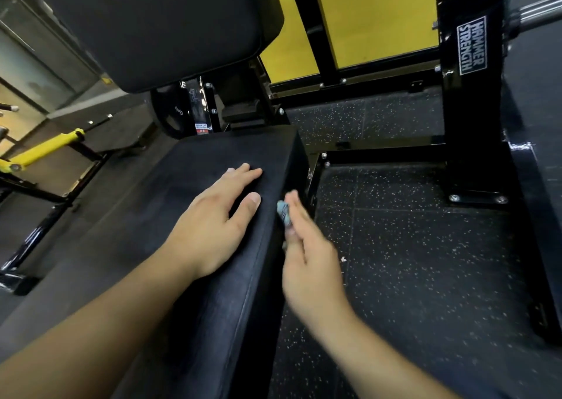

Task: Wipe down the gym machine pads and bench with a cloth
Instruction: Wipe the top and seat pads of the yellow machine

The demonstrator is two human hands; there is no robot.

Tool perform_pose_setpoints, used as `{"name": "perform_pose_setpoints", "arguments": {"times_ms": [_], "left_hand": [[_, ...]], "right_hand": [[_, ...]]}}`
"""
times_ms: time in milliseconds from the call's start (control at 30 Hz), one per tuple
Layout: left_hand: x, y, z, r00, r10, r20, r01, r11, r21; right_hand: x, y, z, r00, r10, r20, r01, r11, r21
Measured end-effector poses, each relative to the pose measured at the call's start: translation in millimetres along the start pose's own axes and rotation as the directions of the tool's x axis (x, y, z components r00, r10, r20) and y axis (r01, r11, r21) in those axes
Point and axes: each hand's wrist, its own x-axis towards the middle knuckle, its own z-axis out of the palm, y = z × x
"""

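Observation:
A black padded seat bench (170, 246) runs from the bottom left toward the middle, with a black back pad (158, 24) tilted above its far end. My left hand (219, 219) rests flat on the seat's top near its right edge, fingers straight. My right hand (307, 246), blurred by motion, holds a small blue-grey cloth (283, 213) against the seat's right side face. Most of the cloth is hidden behind my fingers.
A black machine upright marked Hammer Strength (471, 94) stands at the right on speckled rubber floor (410, 261). Its black base bars (380, 152) lie just beyond the seat. A yellow panel (374, 18) is behind. A yellow-armed machine (42, 152) sits at the left.

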Motion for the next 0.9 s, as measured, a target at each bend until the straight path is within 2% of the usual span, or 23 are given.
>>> {"name": "perform_pose_setpoints", "arguments": {"times_ms": [133,333,500,600,733,900], "left_hand": [[-0.5,0.5,0.5,1.000,0.003,-0.005,-0.003,1.000,0.001],[1.0,-1.2,0.8,1.000,0.001,-0.010,-0.001,1.000,-0.020],[1.2,-2.6,1.4,1.000,0.000,-0.005,0.000,0.999,-0.033],[1.2,-3.1,1.7,1.000,-0.004,-0.002,0.004,1.000,-0.028],[1.6,-4.5,1.7,1.000,-0.004,-0.001,0.004,0.999,-0.037],[0.9,-0.7,0.4,1.000,-0.007,-0.009,0.006,0.999,-0.032]], "right_hand": [[-44.8,-13.9,0.7,0.998,-0.012,0.057,0.009,0.998,0.061],[20.6,0.4,4.8,0.997,-0.069,-0.022,0.069,0.998,-0.002],[114.3,4.3,-5.5,0.995,0.066,-0.081,-0.069,0.997,-0.032],[135.8,6.4,-6.0,0.988,0.116,-0.100,-0.121,0.992,-0.044],[95.0,4.9,-1.0,0.994,0.063,-0.085,-0.066,0.997,-0.032],[19.7,-0.2,5.0,0.996,0.083,-0.031,-0.082,0.996,0.017]]}}
